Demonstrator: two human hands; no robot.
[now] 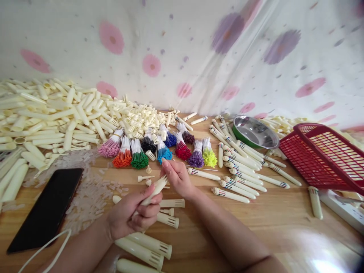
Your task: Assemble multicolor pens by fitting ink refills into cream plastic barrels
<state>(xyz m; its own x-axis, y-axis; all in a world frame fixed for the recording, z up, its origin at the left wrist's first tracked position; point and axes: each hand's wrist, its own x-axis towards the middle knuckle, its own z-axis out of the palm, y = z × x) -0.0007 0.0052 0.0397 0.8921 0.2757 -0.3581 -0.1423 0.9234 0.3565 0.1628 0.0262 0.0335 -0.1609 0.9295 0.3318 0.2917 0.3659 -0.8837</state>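
My left hand (136, 212) is wrapped round a cream pen barrel (153, 192), tilted up to the right, with several thin pale tips showing at its upper end. Just beyond it, my right hand (178, 178) is closed in a pinch; a small pale tip shows at its fingers, too small to name. Bundles of coloured pen refills stand behind the hands, among them light blue refills (164, 151), green refills (139, 157) and purple refills (196, 156). Slotted cream barrels (148, 244) lie beneath my left hand. Small cream plunger-like parts (145, 178) lie near it.
A heap of cream barrels (57, 110) and slotted caps (136, 117) fills the back left. A black phone (47, 208) lies by small clear tubes (88, 189). Multicolour pens (241, 167), a metal bowl (254, 132), a red basket (324, 159) and a power strip (342, 208) stand right.
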